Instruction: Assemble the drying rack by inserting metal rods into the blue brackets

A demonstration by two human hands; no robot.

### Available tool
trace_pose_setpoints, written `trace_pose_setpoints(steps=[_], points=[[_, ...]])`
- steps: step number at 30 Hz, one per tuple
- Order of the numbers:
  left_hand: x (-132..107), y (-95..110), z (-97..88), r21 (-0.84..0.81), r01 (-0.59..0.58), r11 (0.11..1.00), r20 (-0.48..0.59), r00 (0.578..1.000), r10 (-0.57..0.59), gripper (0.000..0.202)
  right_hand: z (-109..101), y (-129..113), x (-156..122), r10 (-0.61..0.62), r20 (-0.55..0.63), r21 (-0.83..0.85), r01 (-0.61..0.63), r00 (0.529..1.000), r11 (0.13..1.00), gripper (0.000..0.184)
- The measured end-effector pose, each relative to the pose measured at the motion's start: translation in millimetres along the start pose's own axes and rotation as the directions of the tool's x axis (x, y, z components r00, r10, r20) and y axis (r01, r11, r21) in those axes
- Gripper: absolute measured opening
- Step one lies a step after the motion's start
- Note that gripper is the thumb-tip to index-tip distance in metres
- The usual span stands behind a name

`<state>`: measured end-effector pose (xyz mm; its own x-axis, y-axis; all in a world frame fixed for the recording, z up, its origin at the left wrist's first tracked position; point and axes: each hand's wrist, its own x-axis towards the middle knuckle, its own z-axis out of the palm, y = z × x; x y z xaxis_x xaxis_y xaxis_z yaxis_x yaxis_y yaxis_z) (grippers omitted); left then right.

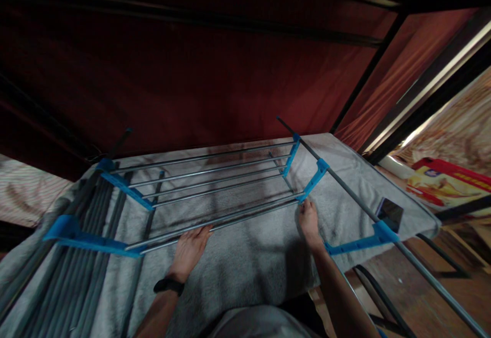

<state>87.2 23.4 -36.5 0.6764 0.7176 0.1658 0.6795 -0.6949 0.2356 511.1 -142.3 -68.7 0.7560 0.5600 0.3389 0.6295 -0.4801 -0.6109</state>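
Observation:
A rack frame of grey metal tubes point(215, 169) with blue plastic connectors lies over a grey blanket. Two closely spaced metal tubes point(245, 215) run across its near part, from the left connector point(95, 241) to a right connector point(315, 179). My left hand point(192, 248), with a dark band on its wrist, has its fingers around these tubes near their middle; its fingertips are partly hidden. At their right end, my right hand point(308, 221) is closed at the lower tip of the right connector. Another blue connector point(360, 241) sits on the right side pole, nearer me.
Several loose grey tubes point(80, 276) lie side by side on the left of the blanket point(238, 271). A phone point(390, 214) rests at the right, beside the side pole. A red and yellow box point(447, 184) stands beyond the right edge. Dark red cloth point(215, 77) hangs behind.

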Motion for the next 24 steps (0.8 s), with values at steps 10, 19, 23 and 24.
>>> trace_pose_setpoints(steps=[10, 19, 23, 24], points=[[3.6, 0.0, -2.1, 0.015, -0.008, 1.0, 0.029, 1.0, 0.008, 0.041, 3.7, 0.3, -0.1, 0.012, -0.018, -0.021, -0.013, 1.0, 1.0, 0.027], [5.0, 0.5, -7.2, -0.014, -0.025, 1.0, 0.048, 0.998, 0.026, 0.033, 0.8, -0.5, -1.9, 0.007, -0.002, -0.008, -0.007, 1.0, 1.0, 0.026], [7.9, 0.9, -10.1, -0.025, -0.044, 0.999, 0.072, 0.996, 0.046, 0.036, 0.4, 0.5, -0.1, 0.021, 0.008, 0.0, -0.021, 1.0, 1.0, 0.027], [8.9, 1.6, -11.3, -0.028, -0.045, 0.999, 0.08, 0.996, 0.047, 0.037, 0.0, 0.6, 0.3, 0.025, 0.013, 0.002, -0.025, 1.0, 1.0, 0.028]])
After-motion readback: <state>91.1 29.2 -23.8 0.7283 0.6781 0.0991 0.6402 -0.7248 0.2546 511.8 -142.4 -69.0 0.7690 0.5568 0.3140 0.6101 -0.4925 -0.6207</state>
